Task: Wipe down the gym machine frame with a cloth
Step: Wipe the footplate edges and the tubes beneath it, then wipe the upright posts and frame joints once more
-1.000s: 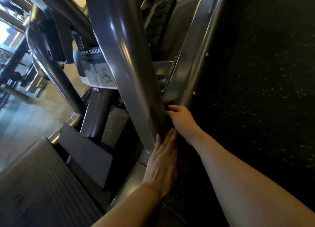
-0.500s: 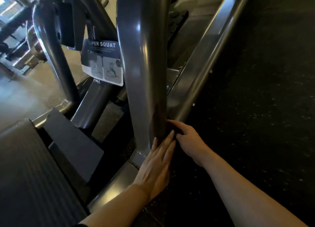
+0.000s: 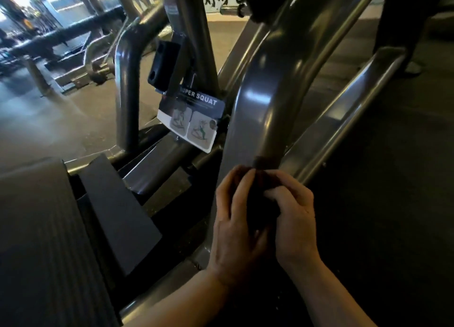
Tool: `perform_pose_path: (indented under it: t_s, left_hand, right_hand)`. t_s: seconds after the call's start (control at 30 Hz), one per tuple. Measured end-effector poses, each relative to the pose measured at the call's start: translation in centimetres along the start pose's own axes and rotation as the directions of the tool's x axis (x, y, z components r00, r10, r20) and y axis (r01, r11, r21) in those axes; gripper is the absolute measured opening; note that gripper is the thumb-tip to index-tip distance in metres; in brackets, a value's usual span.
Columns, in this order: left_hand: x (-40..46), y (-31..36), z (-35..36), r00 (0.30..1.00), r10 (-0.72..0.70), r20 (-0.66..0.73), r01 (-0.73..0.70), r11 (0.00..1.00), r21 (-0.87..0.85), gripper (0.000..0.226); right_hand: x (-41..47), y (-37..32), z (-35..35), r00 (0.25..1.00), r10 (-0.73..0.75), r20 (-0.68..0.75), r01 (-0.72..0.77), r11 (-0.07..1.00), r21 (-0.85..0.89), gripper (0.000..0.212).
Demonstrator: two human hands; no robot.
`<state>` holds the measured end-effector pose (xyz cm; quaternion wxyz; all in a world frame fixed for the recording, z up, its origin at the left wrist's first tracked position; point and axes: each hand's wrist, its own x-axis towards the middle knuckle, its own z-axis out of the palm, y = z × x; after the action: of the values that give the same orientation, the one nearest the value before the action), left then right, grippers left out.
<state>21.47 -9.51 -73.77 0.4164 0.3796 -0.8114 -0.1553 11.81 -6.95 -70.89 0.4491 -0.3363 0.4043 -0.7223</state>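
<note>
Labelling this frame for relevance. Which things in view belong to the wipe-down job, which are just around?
Job:
- left hand and right hand, both gripping the dark cloth
- grey frame tube, which the cloth meets

Just around:
- SUPER SQUAT placard
- black rubber stop
- ribbed footplate
- rubber floor

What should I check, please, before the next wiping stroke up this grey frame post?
1. Dark cloth in hand: ok, gathered between both hands.
2. Left hand grip: ok, fingers curled round the cloth.
3. Right hand grip: ok, fingers pinch the cloth.
4. Cloth touching the frame post: cannot tell.
5. Post above free of obstruction: ok.
6. SUPER SQUAT placard out of the stroke: ok, left of the post.
</note>
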Motion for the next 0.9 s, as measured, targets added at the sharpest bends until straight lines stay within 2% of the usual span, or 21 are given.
perform_pose_path:
  t_s: [0.07,0.1,0.17,0.2,0.27,0.33,0.4,0.5,0.53,0.6,0.73,0.83,0.9]
  left_hand:
    - [1.0,0.6,-0.8,0.993,-0.091,-0.081,0.088,0.996,-0.035,0.062]
    - [1.3,0.7,-1.2,0.987,-0.121,-0.106,0.116,0.992,-0.047,0.055]
    - [1.9,0.5,-1.9,0.961,-0.238,-0.141,0.223,0.968,-0.115,0.044]
    - [2.2,0.2,-2.2,0.937,-0.318,-0.147,0.296,0.943,-0.155,0.051]
    - [2.7,-0.9,-2.8,0.863,-0.476,-0.169,0.442,0.873,-0.206,0.064]
    - [3.0,-2.3,-3.0,0.777,-0.602,-0.185,0.555,0.794,-0.250,0.060]
    - [3.2,-4.0,-3.0,0.708,-0.685,-0.168,0.625,0.720,-0.301,0.058]
    - [3.4,-6.0,-3.0,0.641,-0.750,-0.160,0.656,0.644,-0.393,0.055]
    - [3.5,-6.6,-3.1,0.618,-0.767,-0.170,0.666,0.626,-0.405,0.052]
    - [3.5,-8.4,-3.6,0.582,-0.791,-0.189,0.684,0.601,-0.413,0.051]
    - [2.9,-12.4,-5.5,0.559,-0.802,-0.209,0.698,0.592,-0.403,0.050]
    - [2.7,-15.1,-7.3,0.546,-0.802,-0.240,0.736,0.597,-0.319,0.053]
    - [2.9,-16.9,-9.0,0.546,-0.797,-0.259,0.762,0.601,-0.242,0.055]
  right_hand:
    - [0.1,-0.9,0.9,0.995,0.018,0.093,-0.014,0.999,-0.053,0.026]
    - [0.1,-0.9,1.1,0.996,0.014,0.091,-0.003,0.993,-0.121,0.025]
    - [0.1,-0.4,1.4,0.996,-0.085,0.032,0.090,0.928,-0.361,0.028]
    - [0.2,-0.2,1.5,0.987,-0.163,0.017,0.149,0.853,-0.499,0.033]
    - [0.9,0.1,2.0,0.941,-0.323,0.104,0.291,0.608,-0.739,0.041]
    - [2.6,0.5,2.8,0.879,-0.380,0.289,0.413,0.302,-0.859,0.042]
    - [4.9,1.3,4.1,0.851,-0.295,0.434,0.461,0.026,-0.887,0.046]
    - [7.2,2.9,5.3,0.884,-0.089,0.459,0.396,-0.381,-0.836,0.055]
    - [7.4,3.3,5.4,0.888,-0.057,0.456,0.379,-0.471,-0.797,0.054]
    - [7.5,4.1,5.4,0.881,-0.056,0.470,0.367,-0.548,-0.752,0.053]
    - [7.5,4.0,5.8,0.892,-0.032,0.452,0.348,-0.591,-0.728,0.054]
    - [7.2,5.8,7.3,0.892,0.161,0.423,0.422,-0.636,-0.646,0.048]
    - [7.3,7.6,8.4,0.881,0.251,0.400,0.464,-0.615,-0.638,0.039]
